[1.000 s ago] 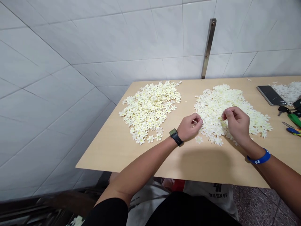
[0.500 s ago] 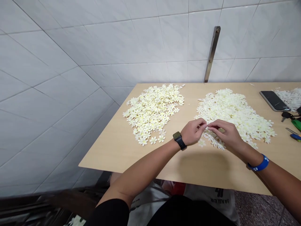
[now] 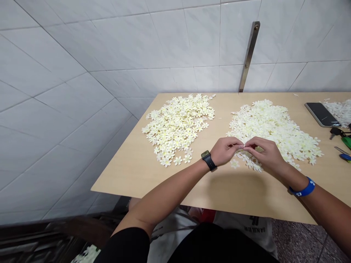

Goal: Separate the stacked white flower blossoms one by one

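My left hand (image 3: 225, 151) and my right hand (image 3: 265, 152) meet fingertip to fingertip over the near edge of the right pile of white artificial flowers (image 3: 270, 124). Thumb and forefinger of each are pinched together. Whatever lies between them is tiny and mostly covered by the fingertips, so its kind does not show. One loose flower (image 3: 234, 163) rests on the table just below my left hand. Farther left spreads a second pile of flowers (image 3: 178, 122), with pale yellow centres.
The wooden table (image 3: 128, 171) stands against a tiled wall with a metal bar (image 3: 249, 58). On the right lie a phone (image 3: 322, 114), a heap of small white pieces (image 3: 341, 112), keys (image 3: 335, 132) and a blue-handled tool (image 3: 345, 157), partly cut off.
Both hands stay pinched together at nearly the same spot, with the fingertips slightly shifted. The whole view has tilted a little, moving the table upward in the picture.
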`<action>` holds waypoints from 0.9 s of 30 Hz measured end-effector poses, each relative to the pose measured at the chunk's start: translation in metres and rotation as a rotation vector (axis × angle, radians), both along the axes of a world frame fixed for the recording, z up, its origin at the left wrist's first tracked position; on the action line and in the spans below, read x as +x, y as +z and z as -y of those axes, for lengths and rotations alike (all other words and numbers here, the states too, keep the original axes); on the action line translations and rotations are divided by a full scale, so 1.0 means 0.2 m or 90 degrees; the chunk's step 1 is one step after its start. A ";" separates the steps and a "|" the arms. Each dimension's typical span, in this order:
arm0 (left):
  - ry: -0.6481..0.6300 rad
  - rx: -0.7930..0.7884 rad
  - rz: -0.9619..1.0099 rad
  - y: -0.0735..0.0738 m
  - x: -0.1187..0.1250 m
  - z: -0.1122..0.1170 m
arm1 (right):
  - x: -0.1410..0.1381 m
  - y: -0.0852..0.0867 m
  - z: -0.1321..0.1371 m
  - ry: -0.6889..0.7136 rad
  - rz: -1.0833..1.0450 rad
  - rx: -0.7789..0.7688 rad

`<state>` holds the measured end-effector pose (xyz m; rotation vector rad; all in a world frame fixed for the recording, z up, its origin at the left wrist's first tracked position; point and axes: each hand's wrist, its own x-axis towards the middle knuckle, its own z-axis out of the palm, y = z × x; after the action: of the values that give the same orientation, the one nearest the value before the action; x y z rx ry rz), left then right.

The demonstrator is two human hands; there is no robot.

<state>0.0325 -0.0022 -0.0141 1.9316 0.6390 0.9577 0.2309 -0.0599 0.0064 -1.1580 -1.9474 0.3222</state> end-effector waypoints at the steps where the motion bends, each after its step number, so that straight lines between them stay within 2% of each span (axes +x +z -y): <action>1: 0.002 -0.001 0.001 0.00 0.00 0.00 | 0.00 0.00 0.00 0.001 0.000 0.005; 12: 0.002 0.019 0.002 0.01 0.00 0.00 | 0.01 0.00 -0.01 0.018 0.027 0.047; 27: -0.002 0.053 -0.012 0.03 -0.01 0.02 | 0.01 -0.02 -0.01 0.029 -0.005 0.059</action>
<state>0.0296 -0.0061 -0.0074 2.0162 0.6155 0.9785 0.2329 -0.0578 0.0030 -1.0529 -1.9630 0.2578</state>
